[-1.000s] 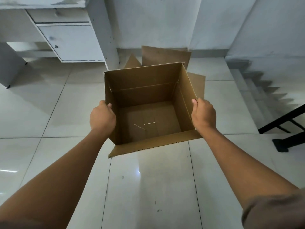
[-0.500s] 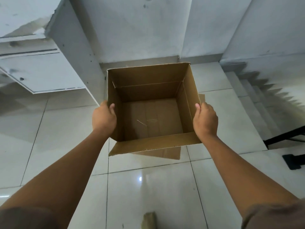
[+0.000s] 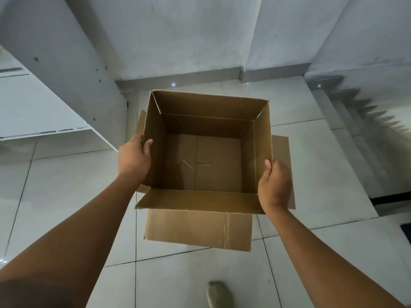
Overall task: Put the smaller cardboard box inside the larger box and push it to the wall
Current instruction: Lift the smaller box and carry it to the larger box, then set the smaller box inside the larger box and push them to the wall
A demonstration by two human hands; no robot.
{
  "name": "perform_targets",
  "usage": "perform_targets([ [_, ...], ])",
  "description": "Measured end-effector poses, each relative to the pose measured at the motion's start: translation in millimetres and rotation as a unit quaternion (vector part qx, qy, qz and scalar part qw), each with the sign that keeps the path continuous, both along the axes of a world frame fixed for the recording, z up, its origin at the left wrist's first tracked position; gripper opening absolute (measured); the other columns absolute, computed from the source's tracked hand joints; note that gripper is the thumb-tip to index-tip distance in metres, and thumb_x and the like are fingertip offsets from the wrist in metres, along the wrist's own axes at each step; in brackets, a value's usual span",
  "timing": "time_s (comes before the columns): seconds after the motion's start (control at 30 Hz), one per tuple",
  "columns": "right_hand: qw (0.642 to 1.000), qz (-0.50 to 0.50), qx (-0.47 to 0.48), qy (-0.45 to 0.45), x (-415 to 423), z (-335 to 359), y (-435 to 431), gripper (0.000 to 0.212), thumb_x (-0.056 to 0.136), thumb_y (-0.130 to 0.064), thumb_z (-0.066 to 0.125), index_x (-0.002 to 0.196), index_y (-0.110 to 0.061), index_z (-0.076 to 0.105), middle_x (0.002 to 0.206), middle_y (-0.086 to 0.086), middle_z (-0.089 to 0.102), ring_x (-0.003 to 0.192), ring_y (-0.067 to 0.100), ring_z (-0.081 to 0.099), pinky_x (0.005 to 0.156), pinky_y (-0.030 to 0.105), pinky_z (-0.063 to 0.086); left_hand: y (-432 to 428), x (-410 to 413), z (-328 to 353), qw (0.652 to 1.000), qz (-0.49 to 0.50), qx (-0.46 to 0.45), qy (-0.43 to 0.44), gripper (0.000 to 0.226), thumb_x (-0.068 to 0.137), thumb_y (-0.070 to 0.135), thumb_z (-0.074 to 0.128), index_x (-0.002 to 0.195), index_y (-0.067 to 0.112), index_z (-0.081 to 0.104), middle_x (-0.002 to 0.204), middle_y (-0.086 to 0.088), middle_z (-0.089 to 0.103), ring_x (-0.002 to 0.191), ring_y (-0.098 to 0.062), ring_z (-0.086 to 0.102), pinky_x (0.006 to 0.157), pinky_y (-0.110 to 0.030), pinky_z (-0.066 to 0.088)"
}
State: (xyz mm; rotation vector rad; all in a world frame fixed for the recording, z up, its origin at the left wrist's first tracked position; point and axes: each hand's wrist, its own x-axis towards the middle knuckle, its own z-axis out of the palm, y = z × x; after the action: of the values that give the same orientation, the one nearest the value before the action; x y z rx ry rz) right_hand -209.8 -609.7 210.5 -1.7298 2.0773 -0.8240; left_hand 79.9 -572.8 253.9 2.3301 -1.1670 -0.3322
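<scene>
While hovering over the larger box (image 3: pixel 198 227), smaller box (image 3: pixel 206 152) gripped by left hand (image 3: pixel 133 156), right hand (image 3: pixel 274 185).

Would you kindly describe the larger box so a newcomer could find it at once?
Start at the grey wall and look down to the tiled floor in front of it. The larger box lies there, directly beneath the open smaller box held in both hands; only its flaps show, spread out around the held one.
</scene>
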Motion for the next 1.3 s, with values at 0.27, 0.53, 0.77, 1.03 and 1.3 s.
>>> perform_targets([
  [0.27,0.999,-0.017,0.041,0.019,9,-56,-13,0.031,0.097,-0.026,0.041,0.091,-0.002,0.061,0.081,0.014,0.064,0.067,0.016,0.053,0.053,0.017,0.032,-25,17,-51,0.999,-0.027,0.029,0.029,0.029,0.094,0.026,0.049,0.110,0.003,0.058,0.090,-0.016,0.066,0.072,-0.021,0.056,0.066,-0.034,0.048],
  [0.53,0.997,0.002,0.074,0.035,4,-116,-17,0.030,0.097,-0.024,0.042,0.089,-0.002,0.060,0.080,0.015,0.063,0.066,0.018,0.052,0.048,0.015,0.028,-29,27,-121,0.996,-0.041,0.062,0.038,0.025,0.093,0.023,0.050,0.107,0.004,0.059,0.095,-0.016,0.066,0.078,-0.020,0.057,0.069,-0.031,0.046],
  [0.77,0.984,0.002,0.127,0.121,-1,-162,-24,0.030,0.095,-0.024,0.046,0.092,-0.001,0.065,0.087,0.017,0.064,0.072,0.026,0.059,0.057,0.028,0.038,-34,19,-171,0.986,-0.074,0.139,0.048,0.039,0.090,0.014,0.055,0.127,0.006,0.049,0.123,-0.019,0.053,0.110,-0.032,0.054,0.095,-0.041,0.046],
  [1.03,0.984,0.025,0.138,0.107,-1,-179,-30,0.019,0.085,-0.012,0.064,0.102,-0.004,0.061,0.098,0.017,0.065,0.084,0.031,0.064,0.064,0.031,0.048,-34,22,-204,0.985,-0.062,0.141,0.081,0.048,0.083,-0.002,0.059,0.129,0.006,0.049,0.123,-0.019,0.058,0.113,-0.034,0.055,0.096,-0.044,0.047],
  [1.3,0.993,0.052,0.083,0.064,-9,-173,-14,0.017,0.086,-0.015,0.062,0.099,-0.004,0.060,0.095,0.015,0.064,0.082,0.026,0.061,0.067,0.029,0.049,-6,15,-202,0.989,-0.046,0.119,0.076,0.050,0.087,0.004,0.056,0.134,0.010,0.043,0.131,-0.018,0.050,0.117,-0.032,0.052,0.101,-0.044,0.045],
])
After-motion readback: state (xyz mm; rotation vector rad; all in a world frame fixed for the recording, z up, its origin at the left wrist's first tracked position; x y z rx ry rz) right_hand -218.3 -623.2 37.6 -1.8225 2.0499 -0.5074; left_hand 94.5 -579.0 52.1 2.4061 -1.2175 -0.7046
